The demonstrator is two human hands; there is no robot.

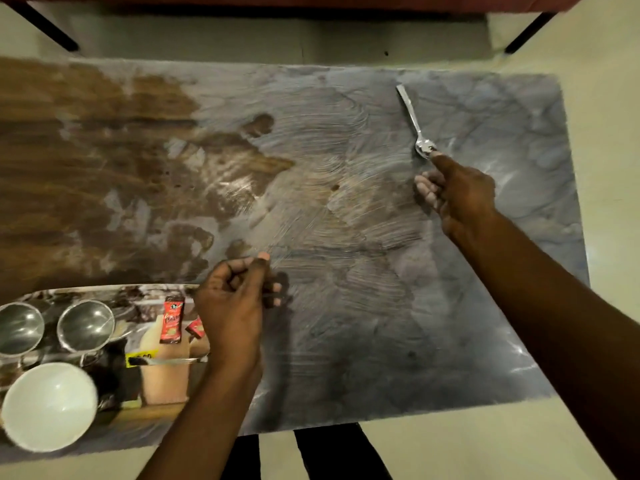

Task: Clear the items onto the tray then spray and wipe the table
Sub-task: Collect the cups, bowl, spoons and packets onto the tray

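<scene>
A metal spoon (414, 123) lies on the streaky grey-brown table (346, 220) at the far right. My right hand (457, 192) reaches toward it, index fingertip touching the spoon's bowl, other fingers curled and holding nothing. At the near left sits a patterned tray (152, 382). It carries two steel cups (20, 329) (86, 325), a white bowl (50, 405), a red sachet (171, 320) and a smaller red packet (195, 328). My left hand (235, 306) hovers loosely curled at the tray's right edge, holding nothing that I can see.
Pale floor surrounds the table. Dark furniture legs (45, 27) (530, 31) stand beyond the far edge. My dark trouser legs (332, 452) show below the near edge. Brown patches cover the table's left half.
</scene>
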